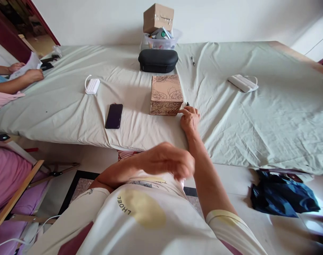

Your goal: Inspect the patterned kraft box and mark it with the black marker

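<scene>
My right hand [190, 118] rests on the cloth at the right side of a small cardboard box [167, 89] covered in black scribbled curls. Its index finger reaches to the box's lower right corner. The dark end of a pen [188, 103] pokes out beyond the curled fingers; the rest of it is hidden under the hand. Closer to me, my left hand [174, 161] hangs in front of my shirt, below the table edge. Its fingers bend inward but are smeared by motion, and I cannot see whether anything is in them.
Behind the box lies a black zip case [158, 61], then a plastic tub [162, 43] under a carton [158, 17]. A phone [113, 116], white corded blocks [92, 86] [242, 83] and another pen [193, 61] lie around. Another person's hands [33, 75] hold paper at left.
</scene>
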`<action>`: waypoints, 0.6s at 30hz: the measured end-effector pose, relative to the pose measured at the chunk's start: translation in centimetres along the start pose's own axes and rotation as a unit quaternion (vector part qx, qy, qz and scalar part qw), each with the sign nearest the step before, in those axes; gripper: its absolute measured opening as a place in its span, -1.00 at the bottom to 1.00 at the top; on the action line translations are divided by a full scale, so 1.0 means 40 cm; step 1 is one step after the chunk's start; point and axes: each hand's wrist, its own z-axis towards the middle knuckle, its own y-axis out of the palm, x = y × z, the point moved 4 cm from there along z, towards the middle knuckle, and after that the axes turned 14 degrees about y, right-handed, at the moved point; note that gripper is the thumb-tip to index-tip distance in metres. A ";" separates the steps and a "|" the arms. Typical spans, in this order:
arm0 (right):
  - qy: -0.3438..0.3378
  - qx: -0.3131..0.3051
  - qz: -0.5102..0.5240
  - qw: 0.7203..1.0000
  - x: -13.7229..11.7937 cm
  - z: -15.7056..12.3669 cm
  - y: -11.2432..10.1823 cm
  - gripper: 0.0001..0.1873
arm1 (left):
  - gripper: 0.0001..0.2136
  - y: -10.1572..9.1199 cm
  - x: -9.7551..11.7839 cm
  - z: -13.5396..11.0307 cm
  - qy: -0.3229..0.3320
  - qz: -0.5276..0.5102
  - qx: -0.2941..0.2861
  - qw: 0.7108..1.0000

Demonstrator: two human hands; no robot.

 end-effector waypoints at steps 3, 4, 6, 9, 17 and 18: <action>-0.022 -0.014 0.007 1.000 -0.011 -0.001 0.004 -0.55 | -0.41 -0.108 -0.077 -0.054 -0.003 0.044 0.186 0.982; -0.021 -0.009 0.012 1.000 -0.010 0.001 0.004 -0.55 | -0.41 -0.155 -0.098 -0.084 -0.021 0.105 0.250 0.962; -0.006 0.014 0.027 1.000 -0.003 0.007 -0.001 -0.55 | -0.44 -0.259 -0.117 -0.156 -0.076 0.272 0.370 0.885; 0.028 0.061 0.060 0.996 0.013 0.017 -0.012 -0.57 | -0.69 -0.395 -0.102 -0.266 -0.246 0.516 0.416 0.707; 0.057 0.067 0.122 0.989 0.008 0.014 -0.013 -0.65 | -0.58 -0.538 -0.113 -0.426 -0.535 0.599 0.317 0.504; 0.058 0.067 0.127 0.988 0.006 0.012 -0.014 -0.65 | -0.56 -0.545 -0.126 -0.423 -0.539 0.594 0.312 0.509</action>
